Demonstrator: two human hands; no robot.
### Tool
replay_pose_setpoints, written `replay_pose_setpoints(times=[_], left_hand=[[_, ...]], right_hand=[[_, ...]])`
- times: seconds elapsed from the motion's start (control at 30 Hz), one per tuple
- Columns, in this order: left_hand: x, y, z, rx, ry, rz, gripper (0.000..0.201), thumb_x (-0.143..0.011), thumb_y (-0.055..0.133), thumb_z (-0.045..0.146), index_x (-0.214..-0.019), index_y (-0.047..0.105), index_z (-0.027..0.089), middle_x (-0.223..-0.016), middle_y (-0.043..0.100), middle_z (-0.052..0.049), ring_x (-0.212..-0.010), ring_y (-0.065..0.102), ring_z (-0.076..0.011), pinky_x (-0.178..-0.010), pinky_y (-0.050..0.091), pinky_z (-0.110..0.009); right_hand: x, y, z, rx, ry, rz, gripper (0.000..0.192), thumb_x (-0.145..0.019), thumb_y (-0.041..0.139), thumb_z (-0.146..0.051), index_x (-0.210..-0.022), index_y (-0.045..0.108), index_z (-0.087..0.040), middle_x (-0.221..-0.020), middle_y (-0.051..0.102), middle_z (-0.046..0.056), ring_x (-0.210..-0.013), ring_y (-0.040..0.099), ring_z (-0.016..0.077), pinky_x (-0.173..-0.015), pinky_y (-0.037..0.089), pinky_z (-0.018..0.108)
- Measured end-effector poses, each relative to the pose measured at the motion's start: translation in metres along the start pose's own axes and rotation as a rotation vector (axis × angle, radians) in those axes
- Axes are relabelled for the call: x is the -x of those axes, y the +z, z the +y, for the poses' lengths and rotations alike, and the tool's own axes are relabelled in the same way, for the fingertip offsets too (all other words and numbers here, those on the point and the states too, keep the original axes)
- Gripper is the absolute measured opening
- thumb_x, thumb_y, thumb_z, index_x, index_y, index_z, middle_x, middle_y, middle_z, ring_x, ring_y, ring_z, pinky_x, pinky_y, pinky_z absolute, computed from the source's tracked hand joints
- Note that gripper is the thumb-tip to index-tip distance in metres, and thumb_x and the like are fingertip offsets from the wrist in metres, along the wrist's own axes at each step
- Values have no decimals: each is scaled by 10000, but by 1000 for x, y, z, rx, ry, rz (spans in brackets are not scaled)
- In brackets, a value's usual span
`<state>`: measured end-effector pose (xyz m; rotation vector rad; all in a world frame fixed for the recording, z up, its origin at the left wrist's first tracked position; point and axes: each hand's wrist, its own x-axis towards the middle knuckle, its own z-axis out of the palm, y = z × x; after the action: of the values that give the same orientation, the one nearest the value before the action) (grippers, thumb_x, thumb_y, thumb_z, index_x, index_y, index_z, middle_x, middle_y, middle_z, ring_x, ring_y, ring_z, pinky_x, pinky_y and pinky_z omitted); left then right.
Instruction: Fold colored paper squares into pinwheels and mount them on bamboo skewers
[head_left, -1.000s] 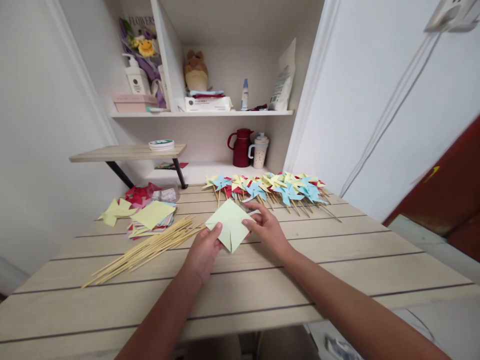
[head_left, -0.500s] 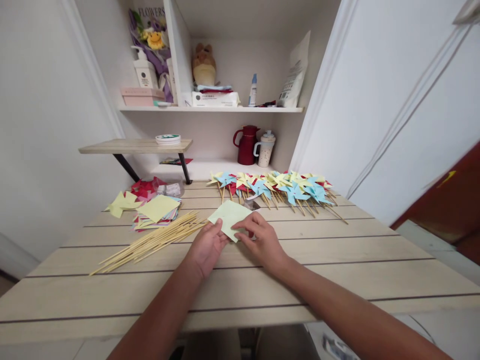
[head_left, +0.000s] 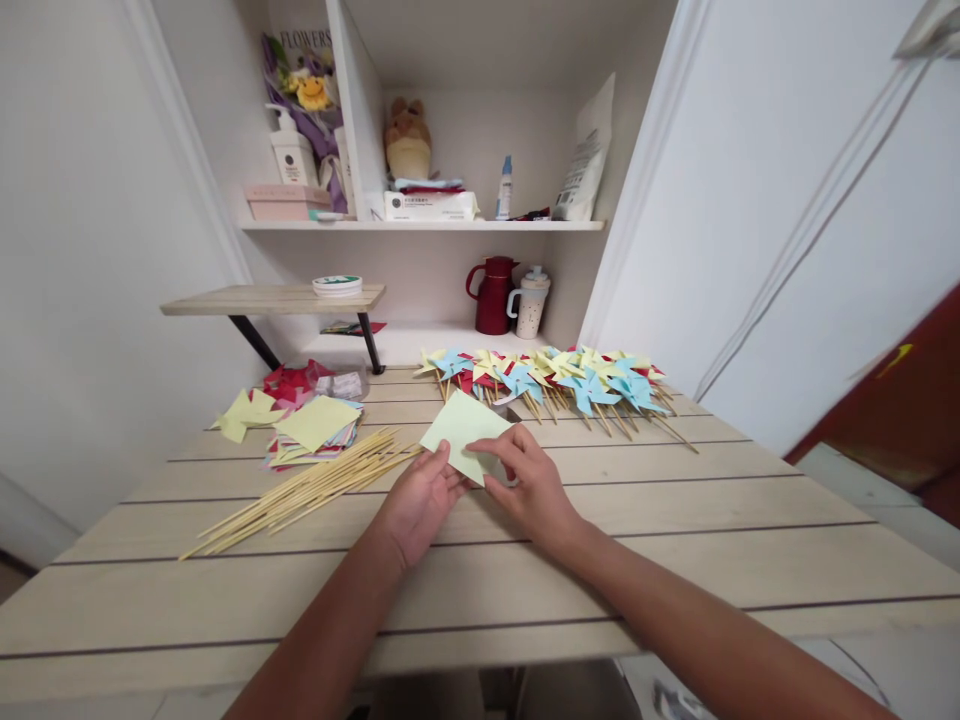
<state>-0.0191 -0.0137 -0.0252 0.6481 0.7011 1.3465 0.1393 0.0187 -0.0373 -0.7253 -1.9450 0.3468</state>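
A pale green square of paper [head_left: 459,428] is held up over the table in front of me, one corner pointing away. My left hand [head_left: 426,497] grips its lower left edge, thumb on top and fingers underneath. At the lower right edge, my right hand [head_left: 529,480] has its index finger bent onto the paper and its thumb by the near corner; its other fingers are partly hidden. Just behind the paper lies a small dark object [head_left: 511,414], mostly covered. Thin wooden sticks [head_left: 307,490] lie in a loose bundle left of my left hand.
Finished paper pinwheels [head_left: 592,385] on sticks lie heaped at the back right. Stacked coloured paper squares [head_left: 315,425], a yellow folded pinwheel [head_left: 246,412] and a clear box [head_left: 346,384] are at the back left, near a small raised shelf [head_left: 262,298]. A red jug [head_left: 494,297] stands behind.
The paper has turned slightly and shifted a little to the right in my hands. My right index finger has straightened and moved apart from the thumb across the paper.
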Motion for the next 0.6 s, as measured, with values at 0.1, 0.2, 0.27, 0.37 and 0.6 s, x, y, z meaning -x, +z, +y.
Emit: replay_pose_setpoints(times=[0.1,0.2,0.27,0.37,0.6], left_hand=[[1,1,1,-7,-9,-16,345,-888,638,331,-1178,630,144,-1174,703,-161,-1069,664,-247,-988,480,-398],[1,0,2,-10,-26,-21,357,-903,613,357,-1193,626,150,-1184,699,-163,-1091,654,-251,-988,476,-399],[1,-1,2,-26,-26,-2,353,-891,630,367,-1176,634,157,-1181,700,-158,-1089,653,-253,-976,480,-400],[0,-3,1,-82,8,60,368,-846,686,389,-1128,660,154,-1167,706,-149,-1059,659,-251,-928,495,-377],[0,1,0,-180,152,111,350,-750,774,375,-1003,720,141,-1089,740,-125,-1049,655,-259,-896,480,-340]], right_hand=[[-1,0,0,-62,-7,23,201,-809,648,-112,-948,723,-237,-830,510,29,-694,497,157,-598,436,277],[-4,0,1,-119,45,54,53,-845,679,-222,-846,732,-218,-779,524,25,-644,484,147,-564,415,275],[-6,-1,1,-139,78,79,78,-854,680,-263,-834,740,-219,-767,539,26,-639,495,148,-568,417,279],[-7,-1,2,-153,99,93,102,-853,683,-291,-821,753,-223,-755,559,29,-643,509,153,-570,416,281],[-6,-2,0,-159,103,-12,75,-829,713,-244,-772,762,-236,-706,571,13,-644,524,151,-600,422,277]])
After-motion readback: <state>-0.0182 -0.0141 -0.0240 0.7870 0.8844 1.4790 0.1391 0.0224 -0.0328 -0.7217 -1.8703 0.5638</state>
